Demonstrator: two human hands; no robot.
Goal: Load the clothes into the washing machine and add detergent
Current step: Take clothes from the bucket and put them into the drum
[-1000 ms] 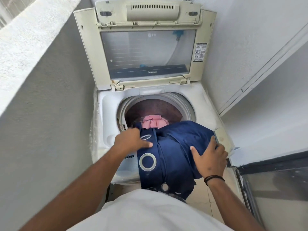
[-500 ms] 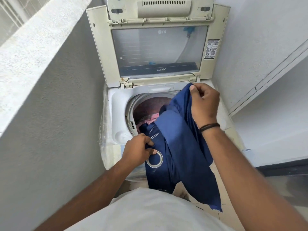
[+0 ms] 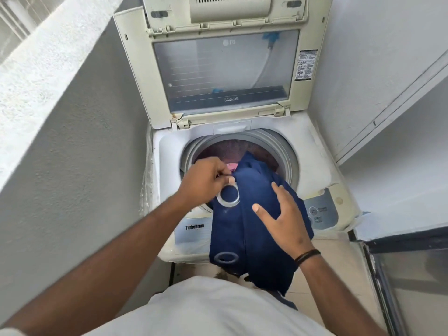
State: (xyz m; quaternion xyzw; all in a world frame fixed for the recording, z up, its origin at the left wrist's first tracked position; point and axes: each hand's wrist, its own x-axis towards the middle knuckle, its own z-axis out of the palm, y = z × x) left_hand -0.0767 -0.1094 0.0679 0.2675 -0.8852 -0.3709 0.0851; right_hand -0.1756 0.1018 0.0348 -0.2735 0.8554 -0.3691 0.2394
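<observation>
A top-loading washing machine (image 3: 169, 146) stands with its lid (image 3: 225, 69) raised. A navy blue curtain (image 3: 254, 197) with silver eyelet rings hangs half in the drum (image 3: 274, 149) and half over the machine's front edge. My left hand (image 3: 206, 183) pinches the curtain's upper edge next to one ring, over the drum's left rim. With fingers spread, my right hand (image 3: 283, 219) lies flat on the cloth lower right. A bit of pink clothing (image 3: 231, 166) shows inside the drum behind the curtain.
Grey walls close in on the left and right of the machine. The control panel (image 3: 322, 212) sits at the front right. A dark-framed glass door (image 3: 407, 275) stands at the lower right, with tiled floor (image 3: 334, 258) beside it.
My right hand let go of the raised curtain end, which dropped into the drum, and came down flat onto the cloth. My left hand moved up toward the drum with the ring edge.
</observation>
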